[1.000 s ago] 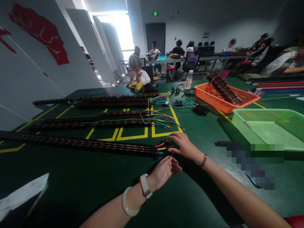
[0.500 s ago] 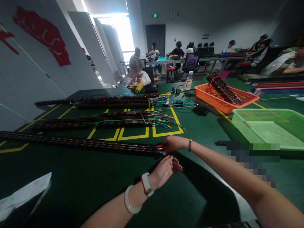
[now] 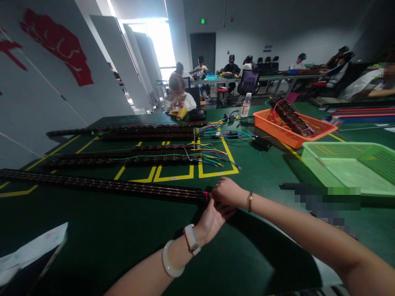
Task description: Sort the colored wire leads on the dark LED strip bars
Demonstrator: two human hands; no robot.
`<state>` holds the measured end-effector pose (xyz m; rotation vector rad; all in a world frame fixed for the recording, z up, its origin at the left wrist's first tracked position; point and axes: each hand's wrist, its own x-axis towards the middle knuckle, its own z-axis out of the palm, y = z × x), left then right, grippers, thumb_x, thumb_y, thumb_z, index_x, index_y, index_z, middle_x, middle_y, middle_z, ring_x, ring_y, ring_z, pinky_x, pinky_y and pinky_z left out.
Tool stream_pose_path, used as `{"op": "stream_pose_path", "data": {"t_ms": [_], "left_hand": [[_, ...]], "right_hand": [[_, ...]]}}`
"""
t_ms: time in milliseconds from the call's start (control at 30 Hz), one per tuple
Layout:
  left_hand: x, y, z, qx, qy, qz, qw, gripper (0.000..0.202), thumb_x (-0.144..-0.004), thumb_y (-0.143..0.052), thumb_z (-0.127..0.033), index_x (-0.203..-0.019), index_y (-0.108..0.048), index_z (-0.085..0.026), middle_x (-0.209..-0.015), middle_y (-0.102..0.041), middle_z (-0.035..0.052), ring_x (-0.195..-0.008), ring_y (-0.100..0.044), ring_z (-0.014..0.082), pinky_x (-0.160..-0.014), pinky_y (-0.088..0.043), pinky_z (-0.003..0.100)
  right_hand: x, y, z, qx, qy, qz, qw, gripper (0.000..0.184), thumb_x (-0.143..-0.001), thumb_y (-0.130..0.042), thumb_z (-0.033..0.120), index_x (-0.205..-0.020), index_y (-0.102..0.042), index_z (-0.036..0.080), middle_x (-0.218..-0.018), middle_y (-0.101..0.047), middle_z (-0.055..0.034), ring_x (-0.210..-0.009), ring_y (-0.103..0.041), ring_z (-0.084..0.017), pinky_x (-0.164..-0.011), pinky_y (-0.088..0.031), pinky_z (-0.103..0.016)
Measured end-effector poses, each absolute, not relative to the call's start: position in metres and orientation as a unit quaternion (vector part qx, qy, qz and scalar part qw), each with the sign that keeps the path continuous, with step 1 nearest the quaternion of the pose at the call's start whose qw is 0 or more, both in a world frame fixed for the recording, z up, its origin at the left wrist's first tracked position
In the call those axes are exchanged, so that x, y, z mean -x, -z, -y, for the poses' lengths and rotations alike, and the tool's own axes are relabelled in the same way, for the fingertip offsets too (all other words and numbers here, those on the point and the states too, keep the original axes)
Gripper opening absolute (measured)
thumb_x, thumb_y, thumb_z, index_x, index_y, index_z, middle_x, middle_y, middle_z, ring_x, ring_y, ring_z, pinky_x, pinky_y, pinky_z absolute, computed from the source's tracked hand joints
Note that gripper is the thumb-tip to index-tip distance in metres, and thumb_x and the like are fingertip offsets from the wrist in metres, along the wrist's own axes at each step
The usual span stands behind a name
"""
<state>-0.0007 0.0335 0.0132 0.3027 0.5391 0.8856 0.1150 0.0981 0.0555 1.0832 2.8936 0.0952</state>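
A long dark strip with small lights lies across the green table in front of me. Its right end carries short coloured wires. My right hand is curled over that end and closed on the wires, which it mostly hides. My left hand, wearing a watch and a pale bangle, reaches up beneath the right hand and touches the same end; its fingers are hidden behind the right hand.
Several more dark strips with coloured wires lie farther back over yellow floor-style markings. An orange basket with parts and a green basket stand at right. A bottle stands beyond. Other people sit at tables behind.
My right hand closed over the strip's wire end and drew slightly nearer. My left hand rose from the table to meet it under the strip end.
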Motion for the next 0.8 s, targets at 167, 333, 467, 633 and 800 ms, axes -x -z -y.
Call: {"op": "stream_pose_path", "data": {"t_ms": [167, 333, 467, 633, 800], "left_hand": [[0.000, -0.015, -0.035, -0.121, -0.419, -0.285, 0.854, 0.033, -0.089, -0.043, -0.046, -0.097, -0.059, -0.018, -0.107, -0.063, 0.0094, -0.106, -0.056, 0.0205, -0.093, -0.041, 0.037], [0.001, -0.015, -0.036, -0.120, -0.412, -0.293, 0.854, 0.041, -0.084, -0.046, -0.054, -0.099, -0.059, -0.019, -0.110, -0.062, 0.0081, -0.108, -0.054, 0.0203, -0.089, -0.042, 0.033], [0.003, -0.013, -0.037, -0.132, -0.396, -0.288, 0.862, 0.046, -0.083, -0.046, -0.056, -0.108, -0.058, -0.018, -0.113, -0.061, 0.0098, -0.109, -0.053, 0.0211, -0.091, -0.041, 0.033], [0.002, -0.012, -0.037, -0.112, -0.403, -0.280, 0.864, 0.047, -0.084, -0.045, -0.054, -0.115, -0.056, -0.020, -0.121, -0.057, 0.0093, -0.113, -0.051, 0.0210, -0.093, -0.040, 0.033], [0.002, -0.011, -0.038, -0.113, -0.400, -0.292, 0.861, 0.046, -0.084, -0.046, -0.055, -0.117, -0.055, -0.025, -0.124, -0.056, 0.0056, -0.116, -0.049, 0.0193, -0.095, -0.039, 0.033]], "right_hand": [[-0.109, -0.043, -0.077, -0.343, -0.109, -0.933, 0.012, 0.012, -0.080, -0.053, 0.014, -0.077, -0.064, 0.012, -0.068, -0.065, -0.0082, -0.068, -0.054, -0.020, -0.077, -0.033, -0.037], [-0.104, -0.033, -0.064, -0.356, -0.149, -0.923, 0.002, 0.015, -0.081, -0.051, 0.010, -0.080, -0.066, 0.011, -0.070, -0.064, -0.0088, -0.070, -0.054, -0.021, -0.078, -0.033, -0.038], [-0.100, -0.031, -0.060, -0.367, -0.171, -0.914, 0.008, 0.015, -0.079, -0.052, 0.008, -0.080, -0.066, 0.011, -0.071, -0.063, -0.0097, -0.071, -0.054, -0.021, -0.074, -0.036, -0.036], [-0.100, -0.026, -0.057, -0.375, -0.195, -0.906, -0.012, 0.018, -0.080, -0.051, 0.008, -0.090, -0.066, 0.008, -0.084, -0.066, -0.0140, -0.080, -0.056, -0.023, -0.080, -0.039, -0.038], [-0.105, -0.016, -0.052, -0.383, -0.201, -0.900, -0.053, 0.033, -0.082, -0.049, 0.008, -0.115, -0.056, 0.004, -0.104, -0.064, -0.0178, -0.095, -0.058, -0.025, -0.093, -0.039, -0.041]]}}
